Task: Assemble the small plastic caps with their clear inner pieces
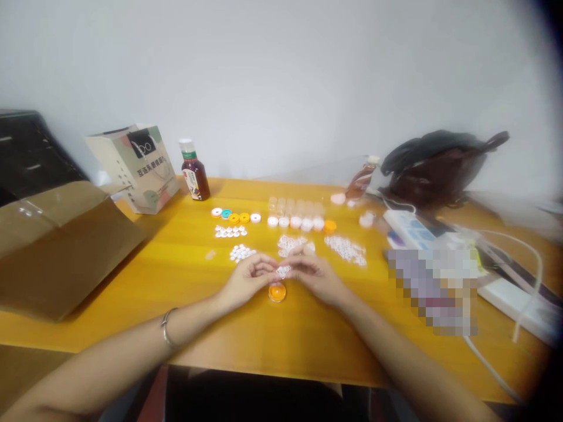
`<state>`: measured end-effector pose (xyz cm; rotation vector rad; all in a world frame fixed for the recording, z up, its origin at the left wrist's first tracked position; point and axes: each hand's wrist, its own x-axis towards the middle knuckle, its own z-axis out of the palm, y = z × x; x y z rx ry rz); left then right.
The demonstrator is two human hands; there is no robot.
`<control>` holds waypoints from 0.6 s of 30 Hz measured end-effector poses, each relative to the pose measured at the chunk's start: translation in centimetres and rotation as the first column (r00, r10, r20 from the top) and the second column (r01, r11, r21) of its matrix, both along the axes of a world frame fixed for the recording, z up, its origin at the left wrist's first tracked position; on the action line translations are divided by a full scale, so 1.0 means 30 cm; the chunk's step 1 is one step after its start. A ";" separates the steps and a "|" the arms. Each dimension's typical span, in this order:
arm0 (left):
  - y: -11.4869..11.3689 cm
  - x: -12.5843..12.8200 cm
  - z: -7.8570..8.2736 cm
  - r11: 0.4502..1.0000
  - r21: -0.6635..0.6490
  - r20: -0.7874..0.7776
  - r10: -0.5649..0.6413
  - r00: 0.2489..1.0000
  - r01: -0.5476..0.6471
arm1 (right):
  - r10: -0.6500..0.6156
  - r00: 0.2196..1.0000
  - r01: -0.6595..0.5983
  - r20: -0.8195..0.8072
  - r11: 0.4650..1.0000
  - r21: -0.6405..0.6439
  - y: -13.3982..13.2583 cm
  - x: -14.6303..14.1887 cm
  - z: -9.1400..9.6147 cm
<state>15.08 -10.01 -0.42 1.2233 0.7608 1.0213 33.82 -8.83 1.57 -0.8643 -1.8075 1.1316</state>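
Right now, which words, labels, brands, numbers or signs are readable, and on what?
Paper bag: two white rings on a dark square; Chinese characters beneath, too blurred to quote surely.
White-capped bottle: label and green neck band, too small to read.
Tilted right-hand bottle: any text too blurred.

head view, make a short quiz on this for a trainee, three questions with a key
1. Which wrist wears the bracelet?
2. Between the fingertips of the left hand and right hand are: A) blue caps, B) small white pieces, C) a pen.
3. True or false: in the picture, the printed bag stands left of both bottles.

Key: 1. Left. 2. B. 3. True.
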 end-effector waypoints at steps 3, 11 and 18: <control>0.000 0.000 -0.003 1.000 -0.008 0.022 -0.004 1.000 0.004 | 0.043 0.998 -0.043 0.035 0.999 0.010 -0.001 0.002 0.004; -0.004 0.003 -0.007 1.000 -0.010 0.056 -0.015 0.998 0.015 | 0.062 0.989 -0.075 0.132 0.992 0.099 0.000 0.007 0.015; -0.011 0.006 -0.008 0.999 0.034 0.025 -0.009 1.000 0.008 | 0.088 0.983 -0.112 0.162 0.983 0.148 0.000 0.007 0.013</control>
